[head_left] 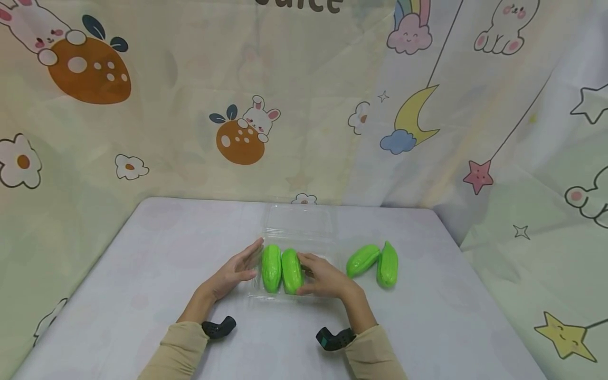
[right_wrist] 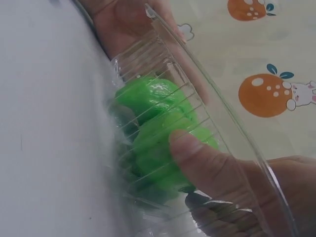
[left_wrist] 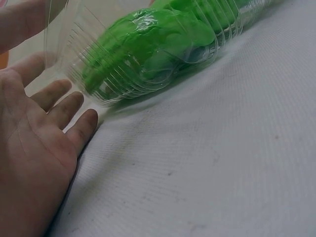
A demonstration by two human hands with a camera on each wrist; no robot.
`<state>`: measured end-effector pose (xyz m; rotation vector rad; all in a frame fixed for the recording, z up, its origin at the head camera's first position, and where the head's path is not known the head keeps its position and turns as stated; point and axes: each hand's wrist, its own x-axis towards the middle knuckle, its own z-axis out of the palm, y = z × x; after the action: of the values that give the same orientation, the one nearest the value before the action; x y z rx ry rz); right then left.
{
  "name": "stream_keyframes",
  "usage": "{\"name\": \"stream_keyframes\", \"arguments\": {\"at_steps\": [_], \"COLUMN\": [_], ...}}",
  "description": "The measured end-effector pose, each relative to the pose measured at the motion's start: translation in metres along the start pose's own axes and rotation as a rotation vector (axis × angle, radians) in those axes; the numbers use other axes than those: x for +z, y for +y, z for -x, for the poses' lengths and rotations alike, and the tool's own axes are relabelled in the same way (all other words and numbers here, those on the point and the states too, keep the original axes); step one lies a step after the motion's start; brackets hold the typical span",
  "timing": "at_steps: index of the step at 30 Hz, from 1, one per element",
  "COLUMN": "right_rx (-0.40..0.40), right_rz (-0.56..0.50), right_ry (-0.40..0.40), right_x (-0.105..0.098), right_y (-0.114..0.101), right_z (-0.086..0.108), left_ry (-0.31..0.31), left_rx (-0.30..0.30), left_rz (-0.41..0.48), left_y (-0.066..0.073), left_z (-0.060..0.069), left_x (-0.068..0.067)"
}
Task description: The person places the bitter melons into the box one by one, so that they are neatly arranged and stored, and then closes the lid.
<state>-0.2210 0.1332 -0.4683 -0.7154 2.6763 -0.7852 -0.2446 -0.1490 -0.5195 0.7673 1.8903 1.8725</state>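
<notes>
Across the foreground, a pale, whitish desk (head_left: 451, 306) with rounded far corners and a smooth, faintly mottled top; in the left wrist view, finely ribbed like woven cloth. Behind it, cream hanging fabric (head_left: 304, 63), wrinkled in soft folds and printed with rabbits hugging orange fruit, white flowers and a cut-off dark word along the top edge. To the right, paler fabric (head_left: 513, 105) with a yellow moon on a blue cloud, a rainbow, hanging stars and a white animal.

Near the middle of the desk, a clear ribbed plastic container (head_left: 258, 290), open, with its transparent lid (head_left: 299, 220) folded back on the far side. Inside, side by side, a left green piece (head_left: 272, 268) and a right green piece (head_left: 292, 271): plump, oblong, bright and glossy, slightly lumpy. Outside to the right, on the bare desk, two loose green pieces (head_left: 388, 265), tapered and angled together at their far ends.

Left grip (head_left: 235, 269) spread, fingers extended along the container's left wall, exact contact unclear. Right grip (head_left: 324, 274) pinching the right green piece, thumb at its near end, fingers toward the far end.
</notes>
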Motion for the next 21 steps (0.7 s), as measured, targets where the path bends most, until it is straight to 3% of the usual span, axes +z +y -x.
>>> {"name": "stream_keyframes", "arguments": {"at_steps": [6,21], "right_rx": [0.039,0.045], "right_rz": [0.018,0.089], "right_ry": [0.015,0.045], "right_x": [0.0020,0.0069], "right_y": [-0.0022,-0.0052], "right_z": [0.0002,-0.0024], "left_ry": [0.005,0.010], "left_rx": [0.000,-0.002], "left_rz": [-0.003,0.001], "left_y": [-0.0025,-0.0036], "left_z": [0.0007,-0.0008], "left_x": [-0.0003,-0.0010]}}
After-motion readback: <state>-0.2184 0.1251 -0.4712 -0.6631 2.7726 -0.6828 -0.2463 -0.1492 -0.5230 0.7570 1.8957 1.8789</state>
